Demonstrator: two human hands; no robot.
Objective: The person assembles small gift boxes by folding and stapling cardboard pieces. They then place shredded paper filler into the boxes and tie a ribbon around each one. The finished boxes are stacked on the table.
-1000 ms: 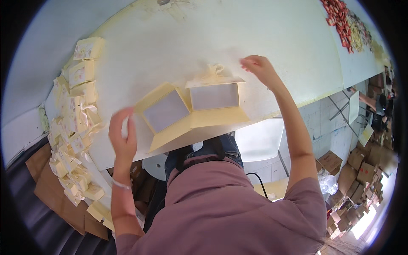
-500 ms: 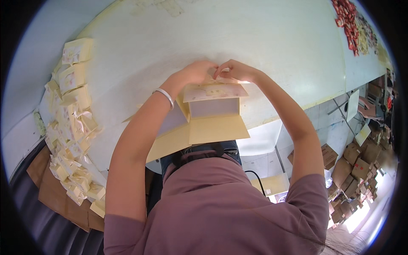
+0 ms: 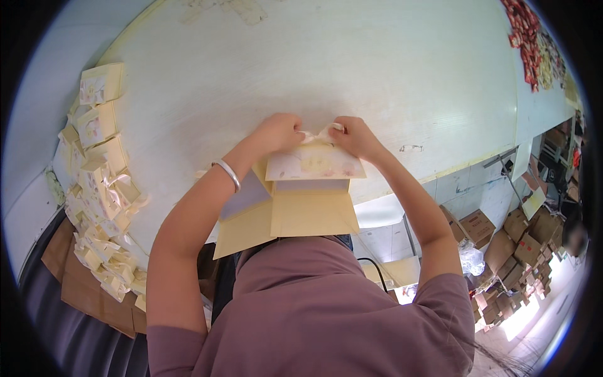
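At the near edge of the desk (image 3: 402, 75), an open cream box (image 3: 314, 215) | ribbon (image 3: 326, 132) at its far side; left hand (image 3: 280, 131) and right hand (image 3: 357, 137) each pinch it | I judge ribbon soft, slippery, best gripped either side of its middle; box light, creasable

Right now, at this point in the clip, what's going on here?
A person's left hand and right hand are pinching a pale ribbon between them, at the far edge of a cream box with a printed panel. A second cream box sits beside it, partly hidden by the left forearm. More cream boxes are piled along the table's left side.
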